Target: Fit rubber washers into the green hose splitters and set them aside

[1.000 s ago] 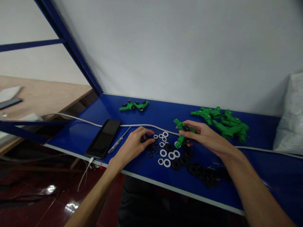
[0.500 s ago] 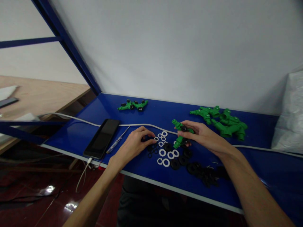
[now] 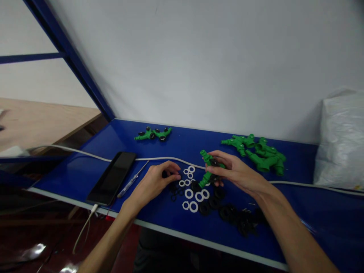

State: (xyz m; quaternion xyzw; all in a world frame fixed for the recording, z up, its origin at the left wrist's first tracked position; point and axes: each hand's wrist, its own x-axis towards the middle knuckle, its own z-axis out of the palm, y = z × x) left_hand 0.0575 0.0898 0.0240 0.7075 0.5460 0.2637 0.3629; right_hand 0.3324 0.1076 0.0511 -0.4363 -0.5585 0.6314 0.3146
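Observation:
In my right hand (image 3: 227, 167) is a green Y-shaped hose splitter (image 3: 206, 179) with black parts, held above the table; the fingers cover much of it. My left hand (image 3: 160, 176) is low over the table with thumb and fingertips drawn close together. Whatever they may pinch is too small and dark to make out. Beside those fingertips lie several white ring washers (image 3: 189, 193) and small black O-rings (image 3: 173, 197). Larger black rings (image 3: 204, 207) lie below the splitter, and a heap of black parts (image 3: 244, 222) lies near my right forearm.
Two green splitters with black fittings (image 3: 162, 134) lie at the back left. Several bare green splitter bodies (image 3: 265, 157) are piled at the back right. A phone (image 3: 112, 178), a screwdriver (image 3: 132, 181) and a white cable (image 3: 159, 158) lie on the blue table. A plastic bag (image 3: 341, 140) stands far right.
The view has shifted slightly. A small white ring that was at my left fingertips now lies on the table just below them. My right hand still holds the green splitter.

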